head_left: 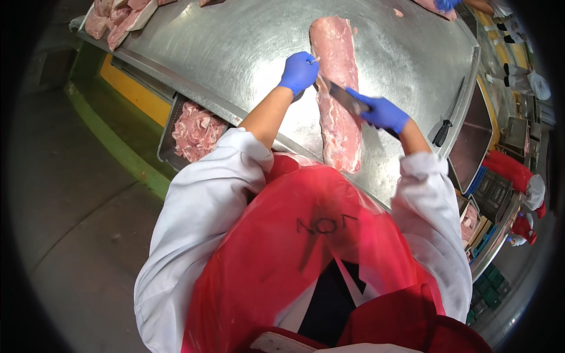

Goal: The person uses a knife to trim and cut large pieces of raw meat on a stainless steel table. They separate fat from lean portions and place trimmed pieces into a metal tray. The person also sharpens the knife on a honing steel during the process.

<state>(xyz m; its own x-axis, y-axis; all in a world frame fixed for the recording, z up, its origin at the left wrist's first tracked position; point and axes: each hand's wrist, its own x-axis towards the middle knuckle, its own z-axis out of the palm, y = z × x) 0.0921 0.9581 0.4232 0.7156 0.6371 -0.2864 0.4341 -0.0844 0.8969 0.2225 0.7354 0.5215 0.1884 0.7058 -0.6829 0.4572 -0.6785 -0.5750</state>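
Observation:
A long pink slab of raw meat [338, 88] lies lengthwise on the steel table [235, 47] in front of me. My left hand [298, 72], in a blue glove, pinches a thin strip at the slab's left edge, about midway along it. My right hand [381, 113], also blue-gloved, grips the handle of a knife [344, 97] whose dark blade lies across the meat just below my left hand. White sleeves and a red plastic apron cover my arms and chest.
A metal tray of pink meat trimmings [197, 130] sits below the table's left edge. More meat cuts [118, 20] lie at the table's far left corner. A sharpening steel [447, 117] rests near the right edge. Other workers in red [518, 176] stand on the right.

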